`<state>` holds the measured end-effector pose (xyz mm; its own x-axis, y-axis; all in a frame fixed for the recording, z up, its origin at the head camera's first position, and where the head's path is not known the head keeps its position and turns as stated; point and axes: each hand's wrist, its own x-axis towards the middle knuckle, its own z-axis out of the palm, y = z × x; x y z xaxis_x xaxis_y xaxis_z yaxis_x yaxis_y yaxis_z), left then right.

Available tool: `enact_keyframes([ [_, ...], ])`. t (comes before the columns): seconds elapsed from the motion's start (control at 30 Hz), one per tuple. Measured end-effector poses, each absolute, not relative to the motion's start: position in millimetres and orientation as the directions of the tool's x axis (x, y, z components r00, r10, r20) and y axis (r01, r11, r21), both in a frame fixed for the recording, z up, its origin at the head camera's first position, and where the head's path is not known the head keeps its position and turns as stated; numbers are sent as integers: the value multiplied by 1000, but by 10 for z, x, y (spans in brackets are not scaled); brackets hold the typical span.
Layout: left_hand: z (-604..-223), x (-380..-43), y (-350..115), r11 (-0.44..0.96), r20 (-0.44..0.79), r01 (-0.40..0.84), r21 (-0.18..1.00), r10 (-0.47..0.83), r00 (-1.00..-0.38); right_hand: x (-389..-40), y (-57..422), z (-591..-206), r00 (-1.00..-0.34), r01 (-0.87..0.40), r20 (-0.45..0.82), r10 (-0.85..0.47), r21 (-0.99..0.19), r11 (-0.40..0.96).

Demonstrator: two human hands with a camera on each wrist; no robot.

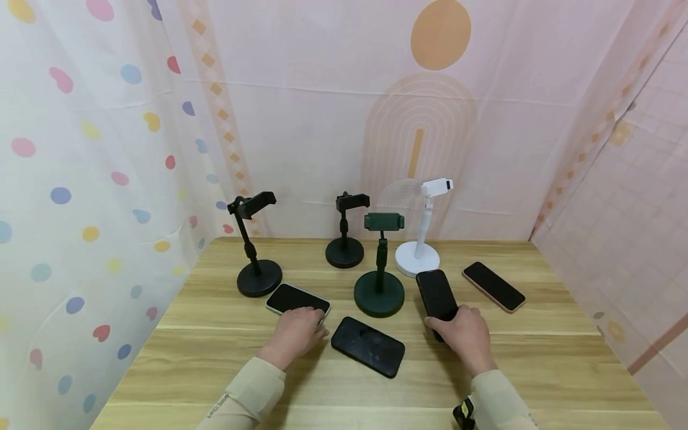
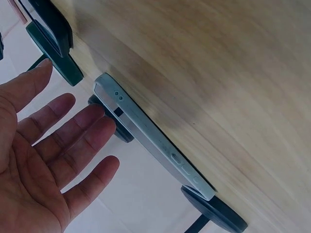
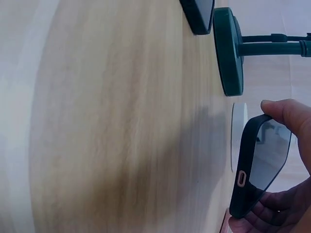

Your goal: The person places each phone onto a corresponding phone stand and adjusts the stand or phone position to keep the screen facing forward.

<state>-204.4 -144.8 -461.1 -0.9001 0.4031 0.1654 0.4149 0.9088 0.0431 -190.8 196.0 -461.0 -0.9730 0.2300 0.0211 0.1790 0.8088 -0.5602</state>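
Note:
My right hand (image 1: 469,337) grips a smartphone in a black case (image 1: 436,294) by its near end. In the right wrist view this phone (image 3: 268,154) is held by its two sides, thumb on one edge and fingers on the other, its charging port facing the camera. Over the near right end of a phone in a pale case (image 1: 294,297) is my left hand (image 1: 297,334). The left wrist view shows that hand (image 2: 63,150) with loosely extended fingers beside the pale phone's edge (image 2: 150,138). Between my hands a black phone (image 1: 368,346) lies face up.
Phone stands line the back of the wooden table (image 1: 344,406): a black one (image 1: 260,278) at left, another black one (image 1: 344,252), a dark green one (image 1: 379,294), and a white one (image 1: 417,259). At right lies a pink-edged phone (image 1: 493,286). A patterned curtain (image 1: 301,119) hangs behind.

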Motion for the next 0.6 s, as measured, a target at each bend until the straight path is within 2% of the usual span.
enact_keyframes([
  [0.6,-4509,-2110,-1391,892,251,451,40,427,-869,-1929,1837,-4466,-946,160,123,298,-624,765],
])
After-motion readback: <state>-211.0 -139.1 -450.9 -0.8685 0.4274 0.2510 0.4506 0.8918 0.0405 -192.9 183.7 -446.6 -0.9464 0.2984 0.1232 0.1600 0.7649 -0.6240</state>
